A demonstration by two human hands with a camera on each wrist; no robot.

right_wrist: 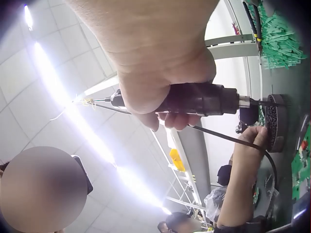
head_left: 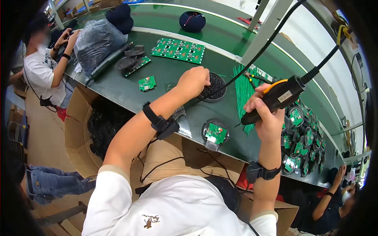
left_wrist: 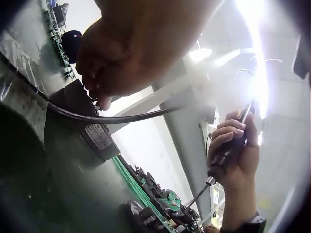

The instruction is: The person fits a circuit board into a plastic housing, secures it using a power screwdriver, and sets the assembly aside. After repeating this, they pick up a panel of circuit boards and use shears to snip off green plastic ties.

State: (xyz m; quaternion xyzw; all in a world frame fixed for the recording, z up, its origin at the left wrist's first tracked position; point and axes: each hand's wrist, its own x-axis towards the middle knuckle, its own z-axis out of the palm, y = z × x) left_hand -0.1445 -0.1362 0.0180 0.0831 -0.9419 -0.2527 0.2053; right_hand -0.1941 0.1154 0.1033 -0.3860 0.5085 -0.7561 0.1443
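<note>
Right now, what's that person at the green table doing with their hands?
The person's right hand grips a black power tool that looks like an electric screwdriver. Their left hand is at a round dish of tiny dark pieces, maybe screws; whether it has picked one up can't be seen. One green circuit board sits in front of them, with many more piled beyond the right arm.

Ok so the left hand (head_left: pixel 193 83) has its fingers (head_left: pixel 206 74) at a tub (head_left: pixel 225 88) of small parts (head_left: pixel 214 85). Left of them there's a lone board (head_left: pixel 147 83); beyond and leftish, a board panel (head_left: pixel 179 50). Right: thin strips (head_left: pixel 243 94), then a board heap (head_left: pixel 302 137). Nearer the body, another board (head_left: pixel 216 132).
</note>
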